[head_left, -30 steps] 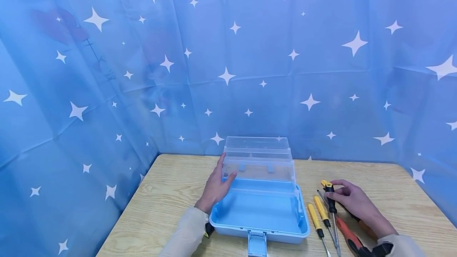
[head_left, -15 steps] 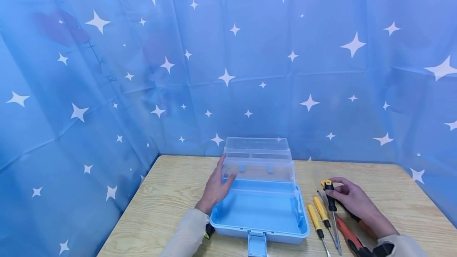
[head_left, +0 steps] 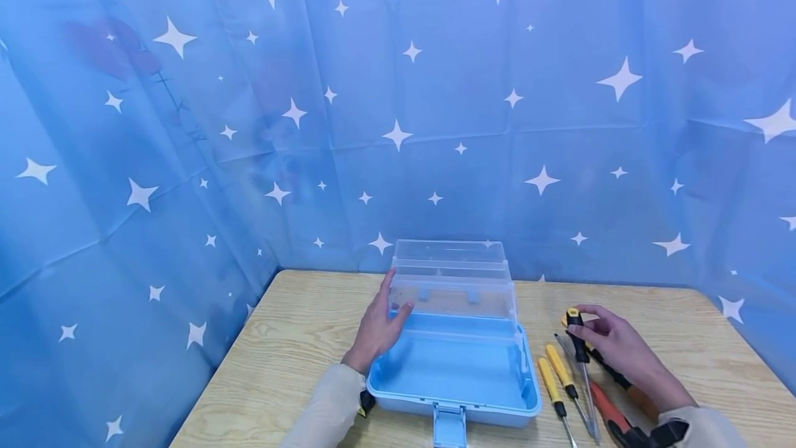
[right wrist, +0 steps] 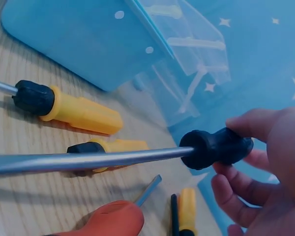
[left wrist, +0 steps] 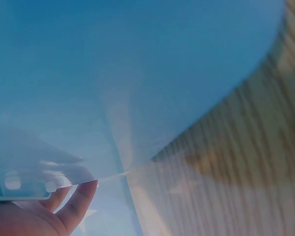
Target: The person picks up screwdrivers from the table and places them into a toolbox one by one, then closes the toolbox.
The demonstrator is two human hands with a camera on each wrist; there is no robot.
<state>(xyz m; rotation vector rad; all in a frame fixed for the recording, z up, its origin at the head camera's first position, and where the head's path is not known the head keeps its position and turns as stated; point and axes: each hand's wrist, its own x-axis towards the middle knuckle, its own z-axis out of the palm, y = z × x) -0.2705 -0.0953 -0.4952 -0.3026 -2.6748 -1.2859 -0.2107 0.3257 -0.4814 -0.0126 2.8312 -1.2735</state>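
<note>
My right hand point(head_left: 616, 348) pinches the black handle of a screwdriver point(right wrist: 214, 149) with a yellow end cap. Its long metal shaft points down toward the front, close over the other tools in the head view. My left hand point(head_left: 376, 327) rests at the left side of a blue plastic toolbox point(head_left: 460, 420), its fingers straight along the edge of the raised transparent lid point(head_left: 450, 272). The left thumb reaches over the box's inside. In the left wrist view, fingertips point(left wrist: 81, 201) show at the lid's edge.
Two yellow-handled screwdrivers point(head_left: 550, 380) lie right of the box. Beside them are a red-handled tool point(head_left: 603, 403) and another yellow-handled one, partly hidden by my right hand. A latch point(head_left: 449, 427) hangs at the box's front. A starry blue curtain point(head_left: 398, 88) stands behind the wooden table point(head_left: 280, 337).
The right hand has lifted the black-handled screwdriver slightly and shifted a little to the right. My left hand stays at the lid.
</note>
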